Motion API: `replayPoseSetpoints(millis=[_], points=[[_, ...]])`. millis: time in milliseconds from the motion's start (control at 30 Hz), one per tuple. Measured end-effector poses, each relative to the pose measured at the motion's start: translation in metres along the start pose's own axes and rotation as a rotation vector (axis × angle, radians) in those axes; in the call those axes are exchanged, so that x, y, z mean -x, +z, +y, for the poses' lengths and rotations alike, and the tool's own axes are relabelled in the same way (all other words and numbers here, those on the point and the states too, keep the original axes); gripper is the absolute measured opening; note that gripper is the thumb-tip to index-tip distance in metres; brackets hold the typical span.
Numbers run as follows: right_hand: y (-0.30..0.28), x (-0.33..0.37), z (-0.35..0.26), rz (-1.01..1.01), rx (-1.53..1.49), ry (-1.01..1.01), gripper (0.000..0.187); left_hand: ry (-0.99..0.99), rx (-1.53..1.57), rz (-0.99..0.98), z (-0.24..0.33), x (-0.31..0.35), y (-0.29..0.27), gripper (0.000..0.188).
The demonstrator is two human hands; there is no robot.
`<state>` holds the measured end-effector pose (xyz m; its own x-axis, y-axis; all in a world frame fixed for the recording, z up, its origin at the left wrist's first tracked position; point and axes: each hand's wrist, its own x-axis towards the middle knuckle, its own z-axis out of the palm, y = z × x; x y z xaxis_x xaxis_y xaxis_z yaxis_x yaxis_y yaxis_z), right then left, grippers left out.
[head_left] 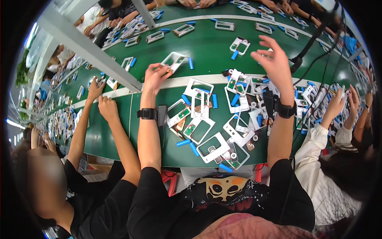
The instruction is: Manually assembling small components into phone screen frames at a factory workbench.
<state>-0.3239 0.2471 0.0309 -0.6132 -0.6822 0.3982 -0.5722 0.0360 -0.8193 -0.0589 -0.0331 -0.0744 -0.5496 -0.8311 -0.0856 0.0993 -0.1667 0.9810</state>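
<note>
My left hand [154, 77] grips a white plastic frame [168, 59] with a green circuit board in it, over the far side of the white rail. A blue cylindrical battery cell [191, 63] hangs or lies just right of that frame. My right hand [273, 59] is raised over the green belt, fingers spread, nothing in them. Beyond its fingertips, another white frame [240, 46] with a blue cell lies on the belt. Between my forearms, several white frames [215, 148] with boards, wires and blue cells are heaped on the green table [175, 157].
A white rail [183, 81] parts the table from the green belt [215, 44], which carries more frames. A grey post [95, 51] slants down at left; black cables [314, 40] hang at right. Co-workers' hands [107, 107] work on both sides and opposite.
</note>
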Motion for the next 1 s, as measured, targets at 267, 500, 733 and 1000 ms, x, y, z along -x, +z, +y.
replayPoseSetpoints(millis=[267, 500, 733, 1000], points=[[-0.026, -0.001, -0.014, 0.14, -0.127, -0.036, 0.043, 0.379, -1.087, 0.209, -0.022, -0.066, -0.057, 0.051], [0.002, 0.004, -0.019, -0.081, -0.053, -0.021, 0.04, 0.363, -1.408, 0.118, 0.019, 0.002, -0.003, 0.052], [0.031, 0.016, -0.033, -0.304, 0.103, -0.141, 0.038, 0.052, -1.368, -0.594, 0.029, 0.068, 0.084, 0.036], [0.042, 0.019, -0.038, -0.345, 0.071, -0.189, 0.037, -0.032, -0.717, -0.477, 0.072, 0.086, 0.081, 0.021]])
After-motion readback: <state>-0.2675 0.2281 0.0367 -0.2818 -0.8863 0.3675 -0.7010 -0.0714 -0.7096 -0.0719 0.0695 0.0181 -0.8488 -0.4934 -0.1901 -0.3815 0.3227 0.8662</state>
